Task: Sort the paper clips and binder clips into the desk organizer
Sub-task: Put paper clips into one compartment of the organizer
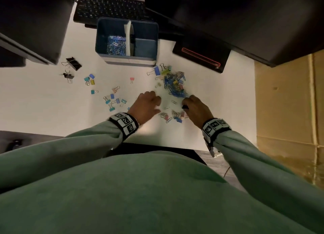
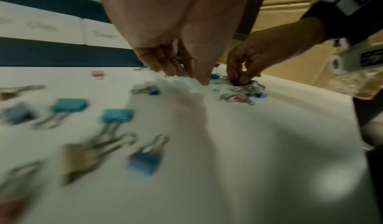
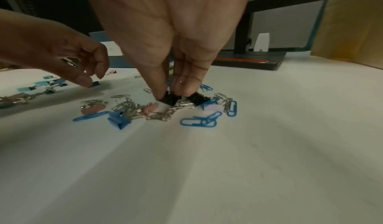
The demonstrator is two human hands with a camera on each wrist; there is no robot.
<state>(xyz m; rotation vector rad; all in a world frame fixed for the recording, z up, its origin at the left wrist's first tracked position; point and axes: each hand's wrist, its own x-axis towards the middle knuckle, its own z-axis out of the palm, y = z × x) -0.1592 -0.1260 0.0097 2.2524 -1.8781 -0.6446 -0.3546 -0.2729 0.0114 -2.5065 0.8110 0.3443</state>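
Note:
The blue desk organizer (image 1: pixel 126 59) stands at the back of the white desk, with blue and silver paper clips (image 1: pixel 116 45) in its left compartment. A mixed pile of clips (image 1: pixel 175 83) lies in front of it, and a smaller pile (image 3: pixel 145 109) sits under my hands. My right hand (image 3: pixel 172 94) pinches a black binder clip (image 3: pixel 168 100) at the smaller pile, thumb on one side and fingers on the other. A second black clip (image 3: pixel 196 100) lies right beside it. My left hand (image 1: pixel 156 100) hovers left of the piles with fingers loosely curled and holds nothing.
Coloured binder clips (image 1: pixel 114 100) lie scattered to the left, with two larger black ones (image 1: pixel 73 63) farther back. A keyboard (image 1: pixel 110 7) and a monitor base (image 1: pixel 201 56) sit behind the organizer. A cardboard box (image 1: pixel 289 102) borders the desk's right edge.

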